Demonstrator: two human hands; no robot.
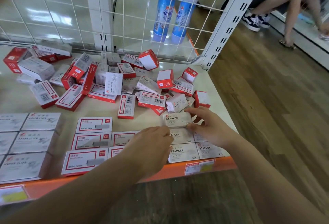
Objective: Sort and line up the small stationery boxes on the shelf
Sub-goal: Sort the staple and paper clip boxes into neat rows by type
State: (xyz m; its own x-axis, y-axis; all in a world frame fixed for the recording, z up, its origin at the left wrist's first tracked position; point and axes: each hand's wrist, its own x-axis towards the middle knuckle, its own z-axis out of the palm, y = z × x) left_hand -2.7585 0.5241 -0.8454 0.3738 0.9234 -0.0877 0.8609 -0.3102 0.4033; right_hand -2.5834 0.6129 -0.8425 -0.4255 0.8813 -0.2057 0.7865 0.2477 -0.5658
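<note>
My right hand (208, 126) pinches a grey STAPLES box (176, 119) between thumb and fingers, just behind the grey STAPLES boxes (183, 152) lined up at the shelf's front right. My left hand (151, 145) lies over the row next to it, fingertips at the held box's left end, covering part of the red-framed boxes (92, 140) lined up in the middle. Grey PAPER CLIPS boxes (33, 140) stand in rows at the front left. A jumbled heap of mixed boxes (124, 85) fills the back of the shelf.
The shelf (99, 113) has an orange front edge (178, 168) with price labels. A white wire grid (71, 10) closes the back, with two blue bottles (170, 13) behind it. A white upright (229, 22) stands at the right corner. Another person (292, 1) crouches on the wooden floor beyond.
</note>
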